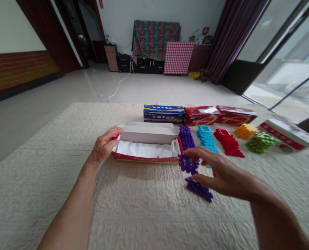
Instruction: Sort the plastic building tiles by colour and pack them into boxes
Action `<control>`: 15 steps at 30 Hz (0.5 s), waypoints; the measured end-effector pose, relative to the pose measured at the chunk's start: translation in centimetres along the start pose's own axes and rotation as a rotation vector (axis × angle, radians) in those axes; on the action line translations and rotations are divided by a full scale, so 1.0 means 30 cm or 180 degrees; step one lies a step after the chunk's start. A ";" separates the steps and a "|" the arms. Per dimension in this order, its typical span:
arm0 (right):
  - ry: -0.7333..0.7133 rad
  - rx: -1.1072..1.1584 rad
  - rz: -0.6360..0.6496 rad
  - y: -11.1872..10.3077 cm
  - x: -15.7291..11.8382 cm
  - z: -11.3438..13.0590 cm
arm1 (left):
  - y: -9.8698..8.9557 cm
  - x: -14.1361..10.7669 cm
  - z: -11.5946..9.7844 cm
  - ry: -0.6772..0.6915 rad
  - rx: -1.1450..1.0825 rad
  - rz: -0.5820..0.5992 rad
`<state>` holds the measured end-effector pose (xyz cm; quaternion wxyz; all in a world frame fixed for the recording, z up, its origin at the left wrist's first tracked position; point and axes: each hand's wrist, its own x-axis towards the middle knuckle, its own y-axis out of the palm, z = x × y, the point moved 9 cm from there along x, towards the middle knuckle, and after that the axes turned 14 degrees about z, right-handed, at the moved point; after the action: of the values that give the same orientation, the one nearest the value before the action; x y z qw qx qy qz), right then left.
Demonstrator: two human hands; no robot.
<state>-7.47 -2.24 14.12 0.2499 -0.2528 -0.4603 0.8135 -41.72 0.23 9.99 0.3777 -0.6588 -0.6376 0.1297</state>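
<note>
An open red and white box [146, 159] lies on the light quilted mat, with white material [144, 149] inside and its lid raised at the back. My left hand [104, 144] grips the box's left end. At the right end, my right hand [214, 170] has thumb and fingers apart, next to a purple notched piece [188, 164]; whether a fingertip touches it is unclear. Below that piece lie more purple pieces [199, 189]. A purple stack [187, 137] stands behind, beside light blue pieces [206, 139], partly hidden by my right hand.
Red pieces [228, 143], yellow pieces [246, 131] and green pieces [261, 142] lie to the right. Behind are a blue box [164, 114] and two red boxes [201, 115]. A white and red box [288, 134] sits at the far right of the mat [52, 149].
</note>
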 end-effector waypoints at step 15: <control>-0.0575 -0.0530 0.0312 0.107 0.600 0.258 | 0.007 0.014 -0.064 0.0552 0.1013 0.0163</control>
<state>-26.44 2.98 11.53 0.1455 -0.2205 -0.5339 0.8032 -40.24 0.00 11.28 0.5273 -0.6154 -0.5571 0.1812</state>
